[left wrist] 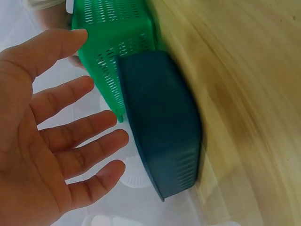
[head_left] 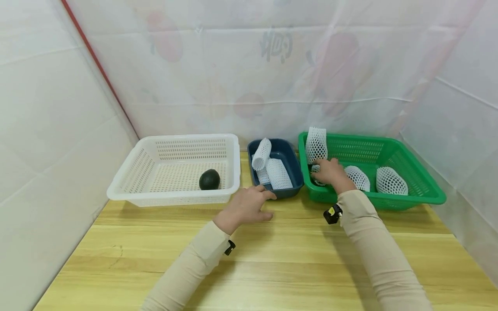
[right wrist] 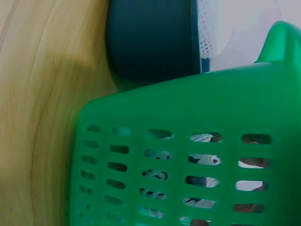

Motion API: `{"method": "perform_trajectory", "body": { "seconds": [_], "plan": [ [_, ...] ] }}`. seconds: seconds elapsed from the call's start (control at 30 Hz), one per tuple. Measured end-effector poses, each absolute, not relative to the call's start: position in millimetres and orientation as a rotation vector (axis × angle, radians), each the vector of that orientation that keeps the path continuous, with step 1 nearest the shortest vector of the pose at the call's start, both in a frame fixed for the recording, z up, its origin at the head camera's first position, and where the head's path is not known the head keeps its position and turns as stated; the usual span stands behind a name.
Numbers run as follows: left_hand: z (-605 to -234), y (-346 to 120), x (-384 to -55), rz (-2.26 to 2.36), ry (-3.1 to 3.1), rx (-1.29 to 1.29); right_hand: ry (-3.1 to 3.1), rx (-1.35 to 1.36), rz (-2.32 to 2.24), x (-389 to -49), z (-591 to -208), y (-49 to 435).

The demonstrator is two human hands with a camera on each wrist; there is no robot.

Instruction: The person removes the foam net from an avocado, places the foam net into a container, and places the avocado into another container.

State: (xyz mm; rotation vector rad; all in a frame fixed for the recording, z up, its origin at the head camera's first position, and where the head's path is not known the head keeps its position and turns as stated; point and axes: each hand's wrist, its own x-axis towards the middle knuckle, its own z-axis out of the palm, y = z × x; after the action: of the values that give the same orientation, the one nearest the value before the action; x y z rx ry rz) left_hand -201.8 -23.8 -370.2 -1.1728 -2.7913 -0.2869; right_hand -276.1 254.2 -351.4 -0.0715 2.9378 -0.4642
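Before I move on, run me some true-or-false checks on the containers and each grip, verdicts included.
1. A dark fruit lies in the white basket. True.
2. Several foam nets lie in the blue bin. True.
3. The blue bin stands right of the green basket. False: it stands between the white basket and the green basket.
4. The right grip is in the green basket. True.
5. The left grip holds the dark fruit. False: it holds nothing.
6. All foam nets are in the blue bin. False: the green basket has some too.

Fruit (head_left: 209, 179) in left basket (head_left: 167, 197), nets (head_left: 279, 174) in middle tub (head_left: 288, 159), netted fruits (head_left: 391, 181) in right basket (head_left: 422, 197)
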Motion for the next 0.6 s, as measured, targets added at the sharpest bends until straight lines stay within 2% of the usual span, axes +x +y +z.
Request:
{"method": "perform_trajectory", "body": {
  "seconds": [0.6],
  "plan": [
    [-389, -15, -204, -0.449, -3.010, -1.262, 2.824, -0.169, -0.369, -291, -368, 266]
  ]
}}
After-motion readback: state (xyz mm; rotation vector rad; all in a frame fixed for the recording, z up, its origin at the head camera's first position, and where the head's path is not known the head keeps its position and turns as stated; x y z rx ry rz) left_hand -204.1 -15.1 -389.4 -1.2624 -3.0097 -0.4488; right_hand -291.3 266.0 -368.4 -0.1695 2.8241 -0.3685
